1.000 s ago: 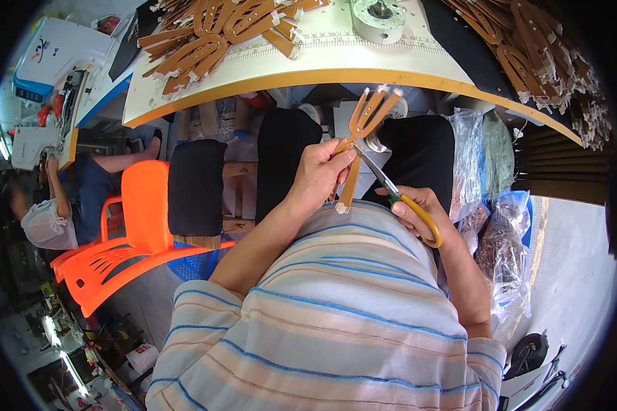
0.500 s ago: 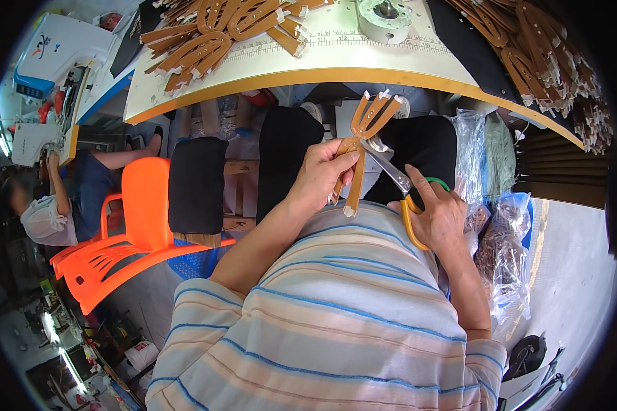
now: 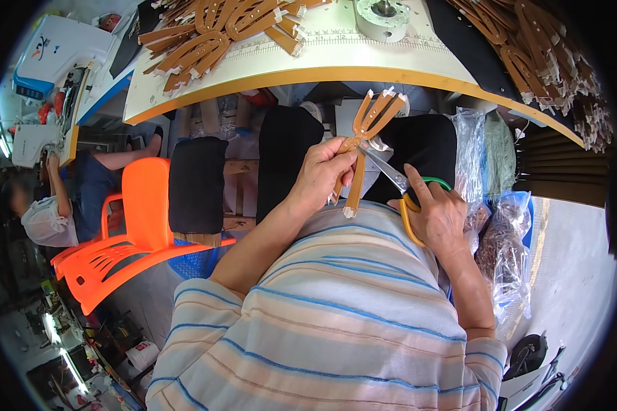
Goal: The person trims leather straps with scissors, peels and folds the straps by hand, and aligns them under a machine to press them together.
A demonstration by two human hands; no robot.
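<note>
My left hand (image 3: 327, 172) is closed on a brown leather strap piece (image 3: 373, 126), pinching it near its crossed middle between thumb and fingers. Its pale-tipped strips spread upward and hang down below the hand. In my right hand (image 3: 440, 218) are scissors (image 3: 393, 172) with metal blades and yellow and green handles, my index finger lying along them. The blade tips reach the strap piece's middle, just right of my left fingertips. Whether they touch the leather I cannot tell.
A white worktable (image 3: 253, 72) with a printed ruler carries piles of similar brown strap pieces (image 3: 212, 31) and a round metal device (image 3: 382, 20). At left stand an orange chair (image 3: 144, 198) and a sewing machine (image 3: 58, 51), with another person (image 3: 51, 216) beside it. Plastic-wrapped bundles (image 3: 507, 253) lie at right.
The strap piece has tilted slightly to the right at its upper end. The scissors have shifted slightly left against it, and their handles have moved a little. My left hand has barely moved.
</note>
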